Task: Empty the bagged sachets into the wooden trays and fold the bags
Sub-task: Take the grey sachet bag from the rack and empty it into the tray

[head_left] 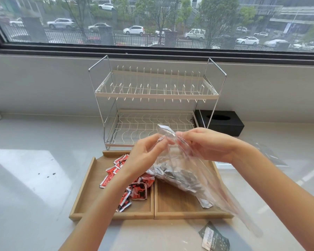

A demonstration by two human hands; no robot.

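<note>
Both the left hand and right hand hold a pinching grip on the clear bag's mouth, its grey sachets hanging over the right wooden tray at 5 o'clock from the red sachets.

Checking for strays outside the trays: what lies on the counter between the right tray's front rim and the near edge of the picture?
In the head view, one dark grey sachet lies on the counter, just in front of the right wooden tray.

Single head-worn wide-angle view, looking forward and down, close over the counter, window beyond
</note>
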